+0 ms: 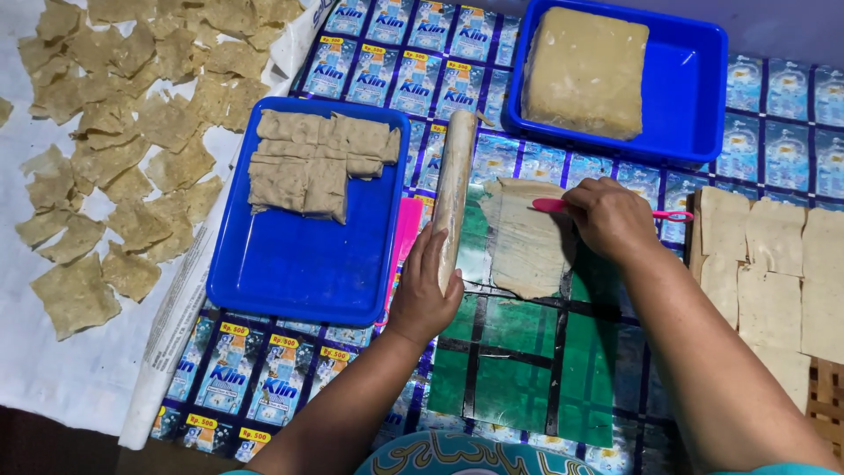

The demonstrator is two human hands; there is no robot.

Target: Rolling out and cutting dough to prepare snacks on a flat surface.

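Note:
My left hand (422, 290) grips the near end of a dough-coated rolling pin (454, 180) that lies lengthwise on the mat. My right hand (611, 218) holds a thin pink tool (549, 205) flat against a pale, thinly rolled sheet of dough (523, 242). That sheet lies on a green plastic mat (519, 369) between my two hands.
A blue tray (290, 273) on the left holds folded dough strips (312, 163). A deeper blue tub (694, 97) at the back holds a dough block (585, 70). Several cut squares (765, 264) lie at the right; many dried pieces (114, 149) cover a white sheet at left.

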